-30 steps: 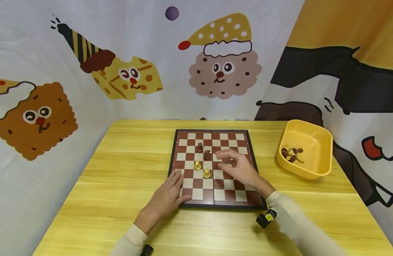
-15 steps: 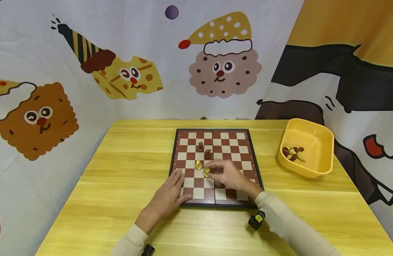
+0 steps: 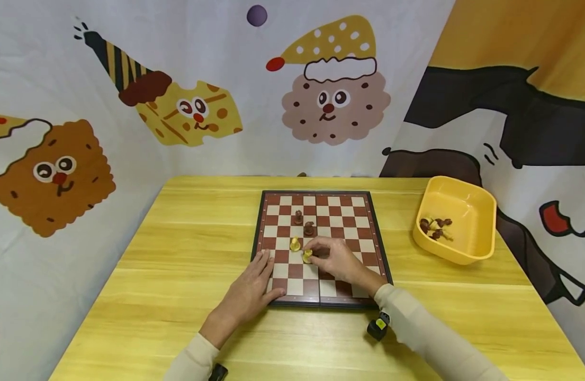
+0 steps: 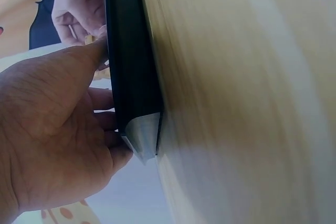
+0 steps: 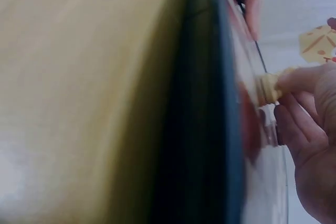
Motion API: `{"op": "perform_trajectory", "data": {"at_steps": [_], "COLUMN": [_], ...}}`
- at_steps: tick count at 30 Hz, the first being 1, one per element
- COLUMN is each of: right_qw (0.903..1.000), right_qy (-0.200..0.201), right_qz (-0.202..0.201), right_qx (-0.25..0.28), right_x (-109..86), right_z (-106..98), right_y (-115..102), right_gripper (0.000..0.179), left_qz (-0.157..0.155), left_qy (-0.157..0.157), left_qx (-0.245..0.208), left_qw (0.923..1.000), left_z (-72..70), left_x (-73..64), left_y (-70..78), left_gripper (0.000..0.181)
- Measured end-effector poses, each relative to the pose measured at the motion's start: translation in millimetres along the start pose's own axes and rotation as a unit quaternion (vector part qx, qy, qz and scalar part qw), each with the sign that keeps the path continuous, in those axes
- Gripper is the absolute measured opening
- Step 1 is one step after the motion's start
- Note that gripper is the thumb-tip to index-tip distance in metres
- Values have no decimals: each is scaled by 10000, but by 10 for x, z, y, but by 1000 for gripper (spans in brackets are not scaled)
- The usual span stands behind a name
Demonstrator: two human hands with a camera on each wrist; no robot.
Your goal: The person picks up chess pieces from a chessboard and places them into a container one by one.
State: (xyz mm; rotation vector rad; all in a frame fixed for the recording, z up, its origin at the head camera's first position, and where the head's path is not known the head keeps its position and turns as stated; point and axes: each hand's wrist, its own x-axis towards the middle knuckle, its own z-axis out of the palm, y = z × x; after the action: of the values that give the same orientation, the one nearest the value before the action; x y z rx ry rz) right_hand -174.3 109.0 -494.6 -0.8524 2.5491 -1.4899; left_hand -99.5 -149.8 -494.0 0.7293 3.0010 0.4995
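Note:
A red-and-white chessboard (image 3: 342, 286) with a dark frame lies on the table. My right hand (image 3: 339, 260) pinches a yellow chess piece (image 3: 307, 256) between thumb and fingers near the board's middle; in the right wrist view that piece (image 5: 269, 88) appears at the fingertips, its base at the board. Just behind it on the left stands another yellow chess piece (image 3: 295, 244). Two brown chess pieces stand farther back, a knight-like one (image 3: 308, 228) and another (image 3: 298, 217). My left hand (image 3: 248, 288) rests on the board's front left corner, fingers outstretched.
A yellow plastic bin (image 3: 468, 211) with several brown and yellow chess pieces (image 3: 435, 228) inside stands at the right on the wooden table (image 3: 178, 254). A cartoon-printed curtain (image 3: 263, 121) hangs behind the table.
My right hand has come left and down from over the board's right half and now pinches the nearer yellow chess piece. The left hand has stayed on the board's corner.

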Motion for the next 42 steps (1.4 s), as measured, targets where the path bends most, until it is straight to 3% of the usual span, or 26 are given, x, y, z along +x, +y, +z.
{"op": "perform_trajectory", "data": {"at_steps": [10, 15, 22, 34, 42], "right_qw": [9999, 10000, 9996, 9980, 9972], "right_qy": [79, -86, -161, 305, 463], "right_qz": [-109, -16, -193, -410, -276], "right_qx": [-25, -31, -96, -378, -525], "right_x": [15, 1, -6, -10, -43], "right_z": [21, 20, 32, 64, 82], "right_y": [1, 20, 18, 0, 13], "right_gripper": [22, 25, 30, 22, 20], "left_qz": [7, -4, -100, -52, -53], "left_qy": [-25, -87, -130, -30, -141], "left_qx": [-16, -46, -52, -52, -112], "left_qw": [10000, 10000, 9999, 10000, 9998], "left_z": [-23, -19, -12, -42, -41], "left_x": [-23, -19, -18, 13, 2], "left_y": [-9, -11, -14, -7, -4], "left_gripper": [81, 80, 80, 82, 82]}}
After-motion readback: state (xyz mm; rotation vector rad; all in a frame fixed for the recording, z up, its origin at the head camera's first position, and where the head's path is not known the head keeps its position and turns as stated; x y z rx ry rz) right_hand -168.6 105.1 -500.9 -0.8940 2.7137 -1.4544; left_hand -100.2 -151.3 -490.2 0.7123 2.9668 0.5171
